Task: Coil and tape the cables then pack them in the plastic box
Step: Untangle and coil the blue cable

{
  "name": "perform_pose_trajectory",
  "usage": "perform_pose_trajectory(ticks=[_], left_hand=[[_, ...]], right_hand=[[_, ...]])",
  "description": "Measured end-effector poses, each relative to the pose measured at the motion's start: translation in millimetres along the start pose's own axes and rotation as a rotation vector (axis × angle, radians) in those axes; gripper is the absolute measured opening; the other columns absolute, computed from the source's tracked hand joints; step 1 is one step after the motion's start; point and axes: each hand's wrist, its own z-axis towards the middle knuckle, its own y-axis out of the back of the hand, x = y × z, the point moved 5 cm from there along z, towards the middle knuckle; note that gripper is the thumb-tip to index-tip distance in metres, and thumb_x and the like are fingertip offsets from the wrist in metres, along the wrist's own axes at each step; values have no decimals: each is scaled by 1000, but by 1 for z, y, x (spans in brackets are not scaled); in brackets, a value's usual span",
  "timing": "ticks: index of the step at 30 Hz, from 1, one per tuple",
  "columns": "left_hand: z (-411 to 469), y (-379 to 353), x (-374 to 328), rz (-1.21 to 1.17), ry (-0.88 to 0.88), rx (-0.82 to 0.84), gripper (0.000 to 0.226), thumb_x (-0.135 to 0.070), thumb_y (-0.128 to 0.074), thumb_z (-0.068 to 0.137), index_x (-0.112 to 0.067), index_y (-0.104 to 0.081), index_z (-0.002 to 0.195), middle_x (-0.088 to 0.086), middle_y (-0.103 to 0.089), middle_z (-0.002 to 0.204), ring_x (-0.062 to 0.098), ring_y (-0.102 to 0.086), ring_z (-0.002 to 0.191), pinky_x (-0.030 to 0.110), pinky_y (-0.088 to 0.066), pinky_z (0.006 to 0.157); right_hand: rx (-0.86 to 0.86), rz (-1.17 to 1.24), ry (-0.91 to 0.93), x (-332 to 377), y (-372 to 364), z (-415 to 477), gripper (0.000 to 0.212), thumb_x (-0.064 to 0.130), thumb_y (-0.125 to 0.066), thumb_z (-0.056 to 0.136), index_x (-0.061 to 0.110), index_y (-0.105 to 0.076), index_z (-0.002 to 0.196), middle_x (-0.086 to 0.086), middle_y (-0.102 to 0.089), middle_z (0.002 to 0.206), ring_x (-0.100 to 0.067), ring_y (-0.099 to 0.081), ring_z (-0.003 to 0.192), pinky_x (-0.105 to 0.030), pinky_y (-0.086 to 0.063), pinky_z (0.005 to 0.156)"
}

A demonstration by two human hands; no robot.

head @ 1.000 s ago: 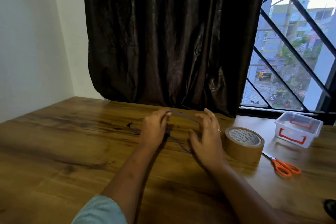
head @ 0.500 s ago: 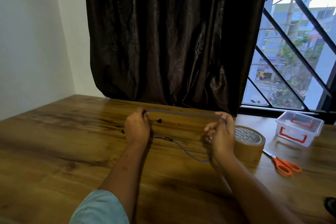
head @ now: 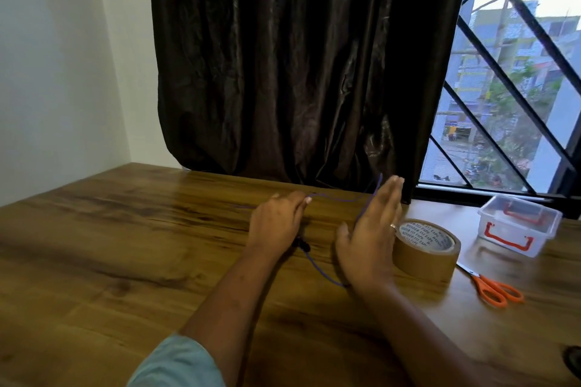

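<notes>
Right hand (head: pixel 371 239) now flat (box (head: pixel 518 225) closed)

- Daylight enters from the window (head: pixel 515 97) at right; the sky there is blown out.
- The curtain (head: pixel 283 66) is dim, with faint sheen.
- Soft glare lies on the desk (head: pixel 125 245).
- The hands (head: pixel 371 239) are slightly motion-blurred.
- Wide-angle bending shows at the edges.
</notes>
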Motion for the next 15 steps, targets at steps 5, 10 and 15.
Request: perform_pose_trajectory(ticks=[5, 10, 15], left_hand=[[6, 2, -16, -258, -223, 40, 19, -17, -53, 92, -5, -68, 94, 11, -67, 90, 20, -57, 86, 25, -38, 80], [-2, -5, -33, -634, -158, 87, 17, -12, -54, 88, -4, -67, 81, 6, -61, 81, 6, -54, 78, 15, -40, 70], [-9, -21, -28, -657, -81, 289, 30, -38, -51, 91, -22, -61, 114, -2, -67, 103, 8, -61, 95, 26, -46, 80]], right_hand=[[162, -45, 346, 17, -10, -5, 99, 23, -70, 78, 25, -3, 151, -9, -14, 158, -28, -19, 142, -40, -23, 116], [291, 293, 166, -2, -25, -6, 57, 10, -59, 86, 37, -40, 132, 12, -55, 118, 2, -54, 102, -17, -45, 84], [199, 676, -195, -26, -27, 6, 15, 11, -48, 98, 17, -61, 93, 3, -60, 58, -5, -55, 44, -22, -45, 47]])
